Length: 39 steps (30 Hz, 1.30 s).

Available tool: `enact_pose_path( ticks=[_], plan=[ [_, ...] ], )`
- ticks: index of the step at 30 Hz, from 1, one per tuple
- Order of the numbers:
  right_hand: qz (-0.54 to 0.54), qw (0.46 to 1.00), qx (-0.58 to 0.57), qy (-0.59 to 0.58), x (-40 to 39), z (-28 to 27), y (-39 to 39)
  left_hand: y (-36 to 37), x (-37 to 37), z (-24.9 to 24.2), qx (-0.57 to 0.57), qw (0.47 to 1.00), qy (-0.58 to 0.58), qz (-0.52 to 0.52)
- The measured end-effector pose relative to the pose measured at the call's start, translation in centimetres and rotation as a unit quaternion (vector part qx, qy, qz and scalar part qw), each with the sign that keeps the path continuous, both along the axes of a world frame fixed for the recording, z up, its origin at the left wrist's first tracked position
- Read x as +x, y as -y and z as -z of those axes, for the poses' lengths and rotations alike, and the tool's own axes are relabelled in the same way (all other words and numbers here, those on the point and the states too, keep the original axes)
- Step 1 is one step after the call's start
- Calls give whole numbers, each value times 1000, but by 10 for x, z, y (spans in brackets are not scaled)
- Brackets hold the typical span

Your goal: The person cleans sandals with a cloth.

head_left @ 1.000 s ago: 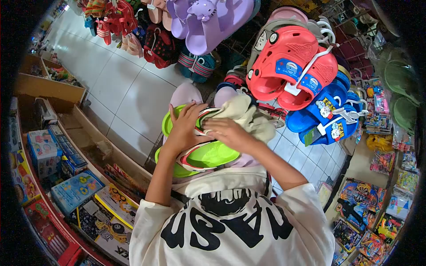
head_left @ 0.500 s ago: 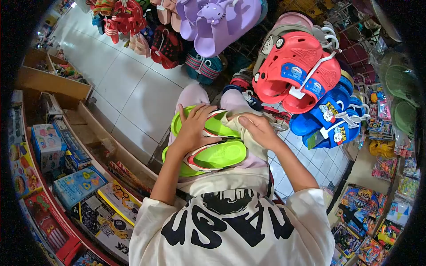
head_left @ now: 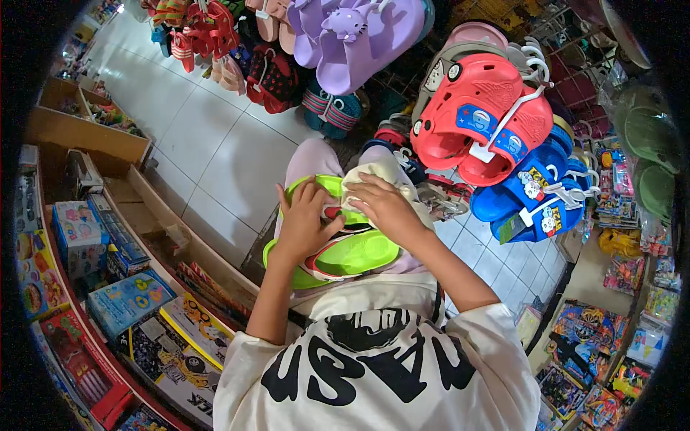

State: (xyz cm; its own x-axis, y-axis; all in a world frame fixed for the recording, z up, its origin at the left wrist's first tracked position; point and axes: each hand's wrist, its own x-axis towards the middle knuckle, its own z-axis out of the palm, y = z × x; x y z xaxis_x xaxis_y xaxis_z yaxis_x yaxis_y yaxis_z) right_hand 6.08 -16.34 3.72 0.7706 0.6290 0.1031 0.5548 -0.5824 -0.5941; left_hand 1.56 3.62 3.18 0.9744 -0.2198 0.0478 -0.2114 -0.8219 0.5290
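A pair of lime-green sandals with red, white and black straps lies across my lap, one nearer and one farther. My left hand [head_left: 309, 223] grips the farther sandal [head_left: 329, 184], its fingers over the footbed and its thumb by the strap. My right hand [head_left: 384, 205] presses a cream cloth [head_left: 392, 172] onto the other end of that sandal, hiding part of it. Just below my hands is the nearer sandal [head_left: 359, 253], not held by the right hand.
Red clogs [head_left: 467, 108] and blue slippers [head_left: 532, 194] hang to the right. Purple sandals [head_left: 366, 43] hang ahead. Boxed toys [head_left: 129, 302] fill the shelf on the left, and packaged toys [head_left: 589, 323] lie at right. White floor tiles [head_left: 215, 144] show beyond my knees.
My right hand has moved left and up with the cloth, from beside the sandals onto the farther one. My left hand has shifted slightly, its fingers now bent over that sandal.
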Motion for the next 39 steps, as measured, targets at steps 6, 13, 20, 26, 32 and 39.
enact_pose_path(
  ticks=[6, 13, 20, 26, 32, 39],
  plan=[
    [157, 986, 60, 6, 10, -14, 20, 4, -6, -15, 37, 999, 2, 8],
    [-14, 997, -33, 73, -6, 3, -7, 8, -6, -27, 155, 986, 23, 64],
    [54, 995, -20, 80, 7, 9, 21, 7, -11, -29, 147, 985, 47, 74],
    [17, 995, 58, 74, 25, -41, -3, 13, -31, -47, 90, 995, -22, 32],
    [-134, 986, -69, 69, 34, 4, -31, 32, -33, -45, 164, 983, -77, 12],
    [-114, 992, -57, -5, 73, -8, -12, 38, -33, -42, 170, 983, -73, 16]
  ],
)
